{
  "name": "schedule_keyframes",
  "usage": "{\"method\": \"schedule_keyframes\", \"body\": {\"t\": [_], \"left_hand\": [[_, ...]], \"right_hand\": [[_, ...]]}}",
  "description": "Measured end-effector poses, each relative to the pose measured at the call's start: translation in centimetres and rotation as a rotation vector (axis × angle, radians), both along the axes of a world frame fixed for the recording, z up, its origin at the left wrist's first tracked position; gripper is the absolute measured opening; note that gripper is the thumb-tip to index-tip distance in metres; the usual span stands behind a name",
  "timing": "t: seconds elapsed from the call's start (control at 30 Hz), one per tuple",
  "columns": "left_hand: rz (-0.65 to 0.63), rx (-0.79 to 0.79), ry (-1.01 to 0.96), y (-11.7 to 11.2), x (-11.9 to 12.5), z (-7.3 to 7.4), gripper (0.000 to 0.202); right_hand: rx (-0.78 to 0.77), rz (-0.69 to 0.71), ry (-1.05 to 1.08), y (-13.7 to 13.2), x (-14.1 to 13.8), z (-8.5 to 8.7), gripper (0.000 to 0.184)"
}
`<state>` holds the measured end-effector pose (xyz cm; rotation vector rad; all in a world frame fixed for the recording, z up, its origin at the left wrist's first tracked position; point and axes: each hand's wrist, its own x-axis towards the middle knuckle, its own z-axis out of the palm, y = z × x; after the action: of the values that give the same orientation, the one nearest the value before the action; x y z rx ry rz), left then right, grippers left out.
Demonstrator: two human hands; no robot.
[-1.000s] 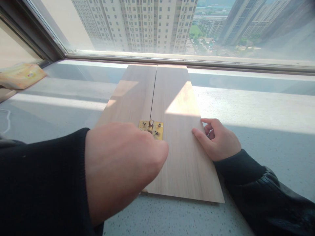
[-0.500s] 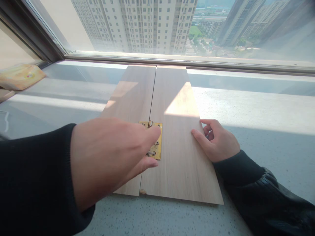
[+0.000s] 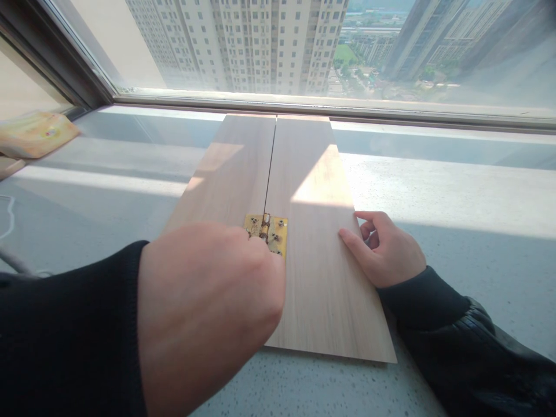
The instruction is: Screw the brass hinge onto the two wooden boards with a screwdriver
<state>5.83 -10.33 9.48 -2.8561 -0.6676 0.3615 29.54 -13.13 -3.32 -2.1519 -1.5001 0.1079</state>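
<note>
Two pale wooden boards lie side by side: the left board (image 3: 237, 156) and the right board (image 3: 321, 266), with a narrow seam between them. A brass-coloured hinge (image 3: 278, 231) spans the seam, and several cross-head screws show in its leaves. My left hand (image 3: 217, 289) is curled over the hinge's near part, its back towards me. Its fingertips and whatever they hold are hidden, along with the near end of the seam. At the right board's outer edge, my right hand (image 3: 384, 249) grips with the thumb on top and bent fingers against the side.
The boards rest on a speckled white sill (image 3: 469, 260) and reach back to the window frame (image 3: 304, 107). At the far left lies a yellowish patterned package (image 3: 39, 136). A white cord (image 3: 9, 217) curves at the left edge.
My left hand has moved nearer and rolled over into a fist. Its thumb has gone from sight, and more of the hinge's far part shows. The right hand stays on the board edge.
</note>
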Motion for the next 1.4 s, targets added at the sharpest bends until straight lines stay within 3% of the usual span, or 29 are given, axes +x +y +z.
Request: {"method": "schedule_keyframes", "body": {"t": [0.17, 0.3, 0.37, 0.4, 0.5, 0.57, 0.67, 0.87, 0.93, 1.07, 1.17, 1.27, 1.4], "left_hand": [[-0.207, 0.008, -0.115, 0.2, 0.4, 0.2, 0.017], [-0.098, -0.029, -0.193, 1.4, -0.8, -0.9, 0.019], [-0.13, 0.0, -0.335, 1.8, -1.4, -1.3, 0.033], [-0.086, 0.036, -0.344, 1.8, -1.5, -1.3, 0.041], [0.127, 0.053, -0.135, 1.1, -1.2, -0.8, 0.041], [0.166, 0.014, -0.071, 0.3, -0.8, -0.3, 0.035], [0.108, -0.03, -0.039, -0.2, -0.4, 0.0, 0.025], [-0.143, -0.028, -0.068, 0.4, 0.1, 0.1, 0.019], [-0.16, -0.035, -0.088, 0.6, 0.1, 0.0, 0.018], [0.035, -0.091, -0.111, 0.7, -0.5, -0.1, 0.016], [0.166, 0.01, -0.024, 0.5, -0.7, 0.1, 0.025], [0.209, 0.104, 0.016, 0.0, -0.5, 0.3, 0.043], [0.198, 0.006, -0.051, -0.3, -0.2, 0.0, 0.034]], "right_hand": [[-0.007, -0.002, 0.003, 0.0, -0.1, 0.1, 0.042], [-0.014, -0.003, 0.003, 0.0, -0.1, 0.2, 0.041], [-0.018, -0.004, 0.004, 0.0, -0.1, 0.2, 0.04], [-0.019, -0.005, 0.004, 0.0, -0.1, 0.1, 0.04], [-0.018, -0.008, 0.004, 0.0, -0.1, 0.1, 0.04], [-0.017, -0.006, 0.004, 0.0, 0.0, 0.1, 0.04], [-0.016, -0.004, 0.004, 0.0, 0.0, 0.0, 0.04], [-0.009, -0.003, 0.001, 0.0, -0.1, 0.0, 0.041], [-0.007, -0.003, 0.002, 0.0, -0.1, 0.0, 0.04], [-0.005, -0.001, 0.006, 0.0, -0.1, 0.0, 0.039], [-0.006, -0.003, 0.005, 0.0, -0.1, 0.0, 0.039], [-0.009, -0.005, 0.007, 0.0, -0.1, 0.1, 0.039], [-0.009, -0.005, 0.008, 0.0, -0.1, 0.1, 0.04]]}}
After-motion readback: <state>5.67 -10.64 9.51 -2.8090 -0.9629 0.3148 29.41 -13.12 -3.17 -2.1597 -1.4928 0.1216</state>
